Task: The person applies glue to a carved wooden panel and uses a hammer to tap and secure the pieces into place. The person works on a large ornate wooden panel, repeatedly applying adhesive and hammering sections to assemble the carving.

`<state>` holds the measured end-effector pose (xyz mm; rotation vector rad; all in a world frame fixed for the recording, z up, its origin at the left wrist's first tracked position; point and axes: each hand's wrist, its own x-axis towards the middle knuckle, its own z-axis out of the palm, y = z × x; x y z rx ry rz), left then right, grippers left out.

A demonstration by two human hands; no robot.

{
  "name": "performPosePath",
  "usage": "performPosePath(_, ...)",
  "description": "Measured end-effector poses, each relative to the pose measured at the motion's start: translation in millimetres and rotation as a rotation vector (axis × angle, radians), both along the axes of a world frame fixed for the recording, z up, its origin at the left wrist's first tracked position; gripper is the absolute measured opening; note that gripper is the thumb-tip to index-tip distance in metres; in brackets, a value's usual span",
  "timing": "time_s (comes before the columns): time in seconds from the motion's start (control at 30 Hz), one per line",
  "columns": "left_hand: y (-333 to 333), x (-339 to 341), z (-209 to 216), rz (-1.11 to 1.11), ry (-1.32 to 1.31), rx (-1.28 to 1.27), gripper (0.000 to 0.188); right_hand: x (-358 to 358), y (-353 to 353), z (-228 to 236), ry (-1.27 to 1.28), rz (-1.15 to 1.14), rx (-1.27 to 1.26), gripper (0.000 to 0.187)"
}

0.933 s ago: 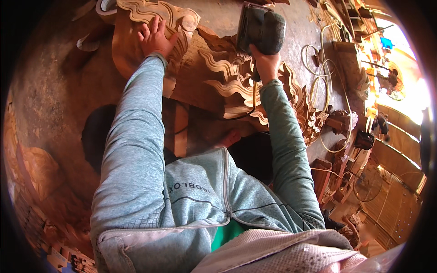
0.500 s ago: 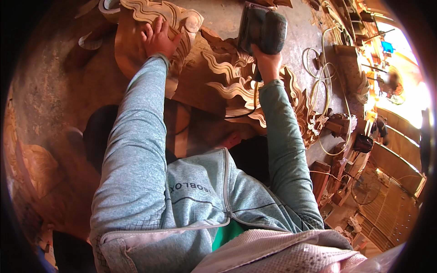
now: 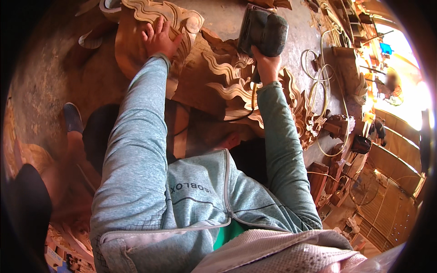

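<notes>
My left hand [image 3: 160,41] lies with its fingers spread on a carved wooden panel [image 3: 126,50] that has curling, grooved edges. My right hand [image 3: 267,63] is wrapped round the body of a dark power sander [image 3: 276,34], its flat pad turned to the left. From the sander's lower end a cord [image 3: 253,96] runs down past my sleeve. Below and left of the sander, wavy flame-like carving [image 3: 227,88] sticks out from the reddish-brown wood. My right palm hides part of the sander's grip.
A pale looped hose [image 3: 324,73] lies on the floor at right, near stacked wood pieces [image 3: 346,59]. Another person's leg and shoe [image 3: 73,119] show at the left. A roll of tape [image 3: 109,5] sits at the top left. A standing fan [image 3: 364,189] is at the lower right.
A person's leg and dark shoe have come into view at the left. My hands and the sander have hardly moved.
</notes>
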<state>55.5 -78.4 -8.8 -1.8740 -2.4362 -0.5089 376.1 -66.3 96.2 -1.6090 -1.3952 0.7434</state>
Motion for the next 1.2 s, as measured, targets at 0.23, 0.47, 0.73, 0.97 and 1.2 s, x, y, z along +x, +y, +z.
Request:
performPosePath(0.23, 0, 0, 6, -0.003, 0.016, -0.066, 0.077, -32, 14, 20, 0.183, 0.06, -0.185, 0.044)
performPosePath(0.47, -4, -5, -3, -0.001, -0.012, 0.021, 0.075, -37, 1, 21, 0.136, 0.022, -0.029, 0.016)
performPosePath(0.73, 0, -1, -4, -0.007, -0.037, 0.046, 0.075, -1, 6, -4, 0.06, 0.022, 0.017, 0.019)
performPosePath(0.97, -1, 1, 2, -0.014, -0.014, 0.009, 0.076, -27, 19, 6, 0.124, 0.068, -0.061, 0.038)
performPosePath(1.2, 1, -3, -6, -0.005, 0.025, 0.019, 0.076, -11, 6, -1, -0.015, 0.025, 0.08, 0.015)
